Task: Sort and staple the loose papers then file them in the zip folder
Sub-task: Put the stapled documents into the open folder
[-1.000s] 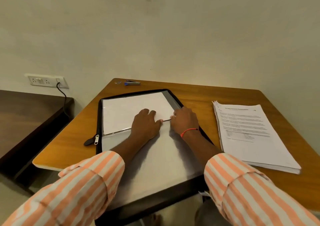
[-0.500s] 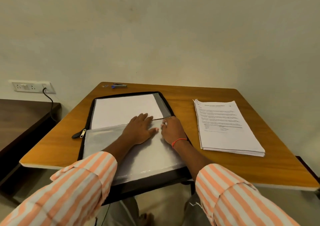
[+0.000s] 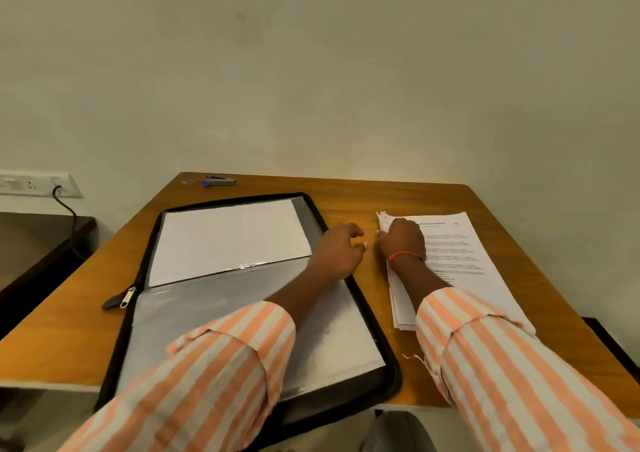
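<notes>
The black zip folder (image 3: pixel 367 313) lies open on the wooden table (image 3: pixel 346 199). A white sheet (image 3: pixel 228 240) fills its far half under a clear sleeve, and a grey clear sleeve (image 3: pixel 214 320) covers the near half. My left hand (image 3: pixel 337 251) hovers over the folder's right edge, fingers loosely curled, holding nothing. To the right lies a stack of printed papers (image 3: pixel 460 254). My right hand (image 3: pixel 403 240) sits on the stack's far left corner, fingers curled round its left edge. A small stapler (image 3: pixel 220 182) lies at the table's far left corner.
A small blue clip (image 3: pixel 188 182) lies beside the stapler. The folder's zip pull (image 3: pixel 122 298) hangs off its left side. A wall socket (image 3: pixel 34 184) with a black cable (image 3: pixel 71 216) and a dark side table (image 3: pixel 34 247) are at the left.
Both hands have left the folder's sleeve and moved right. My right hand now grips the paper stack's edge, and my left hand hovers at the folder's right rim.
</notes>
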Demonstrator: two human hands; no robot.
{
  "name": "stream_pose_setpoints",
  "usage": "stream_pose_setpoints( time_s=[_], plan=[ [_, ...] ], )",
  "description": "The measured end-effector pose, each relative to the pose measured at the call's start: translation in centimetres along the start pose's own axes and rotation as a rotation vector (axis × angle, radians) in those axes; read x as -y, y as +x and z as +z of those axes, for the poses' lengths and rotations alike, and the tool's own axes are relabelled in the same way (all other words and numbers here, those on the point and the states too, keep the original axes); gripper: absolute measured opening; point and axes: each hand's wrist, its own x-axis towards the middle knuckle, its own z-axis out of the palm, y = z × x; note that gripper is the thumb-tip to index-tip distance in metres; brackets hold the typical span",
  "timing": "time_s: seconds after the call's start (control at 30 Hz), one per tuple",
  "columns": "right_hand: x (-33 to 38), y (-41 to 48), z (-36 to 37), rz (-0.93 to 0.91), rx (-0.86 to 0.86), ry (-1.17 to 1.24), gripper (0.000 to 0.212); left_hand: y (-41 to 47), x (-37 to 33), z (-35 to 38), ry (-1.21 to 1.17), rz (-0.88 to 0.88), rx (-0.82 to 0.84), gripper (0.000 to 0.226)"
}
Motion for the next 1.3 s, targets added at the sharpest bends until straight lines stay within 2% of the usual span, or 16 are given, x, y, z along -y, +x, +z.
stream_pose_setpoints(
  time_s=[0.1,0.27,0.4,0.63,0.73,0.87,0.97,1.07,1.17,1.3],
  plan=[
    [-0.8,0.8,0.9,0.001,-0.012,0.056,0.035,2.4,-1.2,2.0,-0.166,-0.039,-0.071,0.024],
    [-2.4,1.1,1.4,0.027,-0.068,0.28,0.029,5.6,-1.8,5.2,-0.401,-0.194,-0.1,0.02],
    [-2.6,1.1,1.2,0.041,-0.102,0.331,0.023,6.8,-1.1,6.5,-0.446,-0.255,-0.112,0.017],
    [-2.2,0.4,0.8,0.024,-0.225,0.402,0.028,6.7,-2.2,5.7,-0.597,-0.308,-0.089,0.017],
    [-1.9,-0.1,0.5,-0.03,-0.29,0.412,0.025,6.8,-2.6,5.6,-0.636,-0.272,-0.106,0.017],
    [-1.4,-1.1,0.1,-0.082,-0.367,0.434,0.02,6.5,-3.7,5.8,-0.688,-0.131,-0.132,0.03],
    [-1.3,-1.5,0.0,-0.099,-0.405,0.466,0.021,6.0,-4.0,5.9,-0.752,-0.057,-0.109,0.03],
    [-1.6,-1.6,0.2,-0.131,-0.356,0.523,0.022,6.0,-4.0,6.1,-0.772,-0.059,-0.09,0.026],
    [-2.5,-1.5,-0.1,-0.164,-0.268,0.556,0.022,6.3,-4.2,6.1,-0.665,-0.109,-0.111,0.022],
    [-3.4,-0.4,-1.7,-0.232,-0.332,0.498,0.019,6.5,-4.1,5.1,-0.584,-0.134,-0.141,0.02]
  ],
)
